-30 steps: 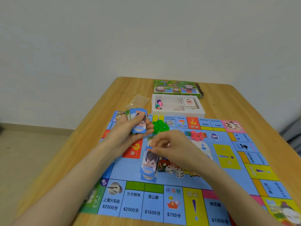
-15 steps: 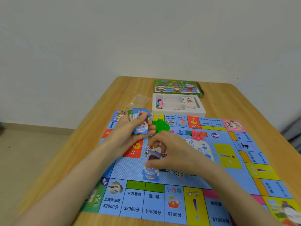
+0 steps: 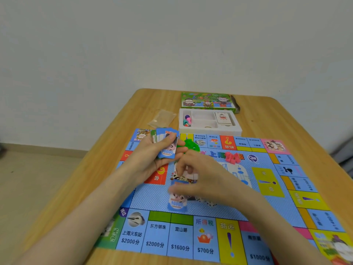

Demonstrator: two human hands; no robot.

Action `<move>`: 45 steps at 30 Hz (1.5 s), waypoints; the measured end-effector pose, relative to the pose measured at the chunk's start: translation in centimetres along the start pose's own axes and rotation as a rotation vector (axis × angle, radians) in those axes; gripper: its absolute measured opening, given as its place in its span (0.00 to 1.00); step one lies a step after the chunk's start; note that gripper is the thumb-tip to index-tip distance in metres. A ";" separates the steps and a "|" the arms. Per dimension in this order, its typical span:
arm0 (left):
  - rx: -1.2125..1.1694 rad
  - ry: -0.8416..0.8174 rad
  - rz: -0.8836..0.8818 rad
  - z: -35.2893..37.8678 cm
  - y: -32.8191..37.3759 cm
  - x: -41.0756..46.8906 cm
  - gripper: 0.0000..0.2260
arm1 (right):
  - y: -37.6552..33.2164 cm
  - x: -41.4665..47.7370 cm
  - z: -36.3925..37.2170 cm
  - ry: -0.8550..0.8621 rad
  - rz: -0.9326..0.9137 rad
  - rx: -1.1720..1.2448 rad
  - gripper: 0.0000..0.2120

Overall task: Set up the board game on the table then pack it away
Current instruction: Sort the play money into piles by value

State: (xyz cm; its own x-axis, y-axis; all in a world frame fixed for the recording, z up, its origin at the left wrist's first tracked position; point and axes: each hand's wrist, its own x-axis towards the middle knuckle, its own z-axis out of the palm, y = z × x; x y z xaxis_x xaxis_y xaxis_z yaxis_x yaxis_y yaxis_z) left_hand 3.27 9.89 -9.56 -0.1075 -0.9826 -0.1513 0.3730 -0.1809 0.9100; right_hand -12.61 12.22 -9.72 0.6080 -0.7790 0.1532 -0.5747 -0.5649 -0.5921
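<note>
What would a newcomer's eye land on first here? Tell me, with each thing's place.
The bright game board covers the near table. Over it, the left hand holds a fan of blue notes and the right hand is at another blue note lying on the board; its grip is blurred. Past the far edge sits a white tray, the green box behind it.

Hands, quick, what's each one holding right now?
Left hand: grips a stack of blue paper play-money notes.
Right hand: fingers curled, blurred; cannot tell.
</note>
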 end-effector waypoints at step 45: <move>0.063 0.150 0.084 -0.1 -0.3 0.1 0.06 | 0.7 0.9 -0.5 0.038 0.302 0.424 0.03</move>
State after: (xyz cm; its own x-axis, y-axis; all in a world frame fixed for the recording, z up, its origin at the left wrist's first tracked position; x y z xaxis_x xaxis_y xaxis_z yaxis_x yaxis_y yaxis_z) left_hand 3.22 9.79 -9.85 0.0624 -0.9902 -0.1250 0.3163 -0.0992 0.9435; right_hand -12.76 11.02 -9.56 0.4246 -0.9041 -0.0493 -0.4441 -0.1605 -0.8815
